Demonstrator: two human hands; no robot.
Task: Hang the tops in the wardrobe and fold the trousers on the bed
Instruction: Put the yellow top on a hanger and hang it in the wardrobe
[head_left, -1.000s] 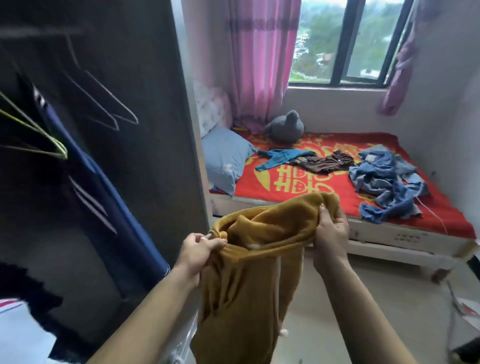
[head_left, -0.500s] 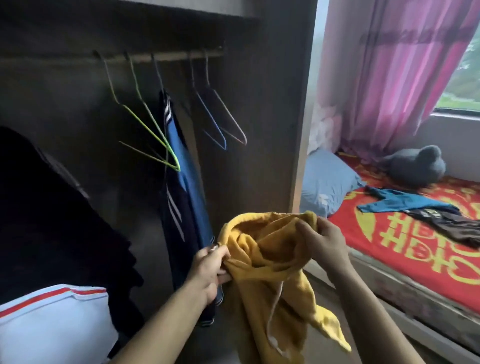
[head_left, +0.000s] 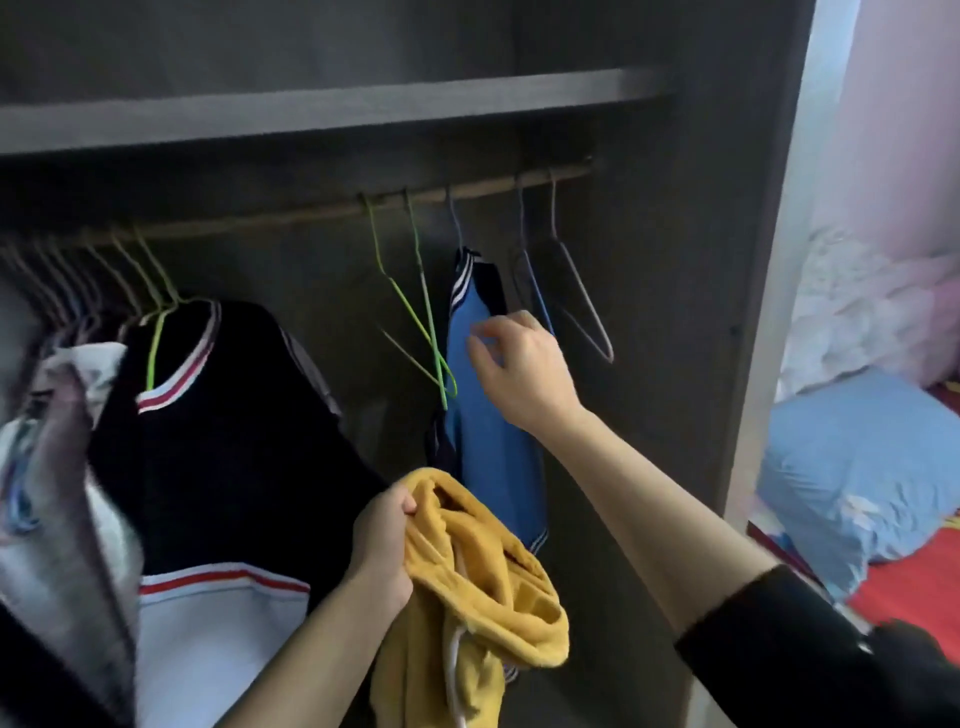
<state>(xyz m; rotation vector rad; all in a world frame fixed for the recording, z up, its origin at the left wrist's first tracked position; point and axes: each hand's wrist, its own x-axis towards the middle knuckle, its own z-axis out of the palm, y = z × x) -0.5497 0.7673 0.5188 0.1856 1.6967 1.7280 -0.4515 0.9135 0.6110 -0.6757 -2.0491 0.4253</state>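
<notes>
The left hand (head_left: 384, 551) is low, just below the blue top (head_left: 493, 426). Its fingers are curled tight round the bunched yellow top (head_left: 483, 587). The right hand (head_left: 519, 374) is up in front of the blue top, arm stretched out, fingers loosely bent and holding nothing. Green hangers (head_left: 431, 338) hang just beside the blue top.

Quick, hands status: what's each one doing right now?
Left hand: grips the bunched yellow top.
Right hand: open, fingers loosely curled, holding nothing, raised by the hanging blue garment.
</notes>
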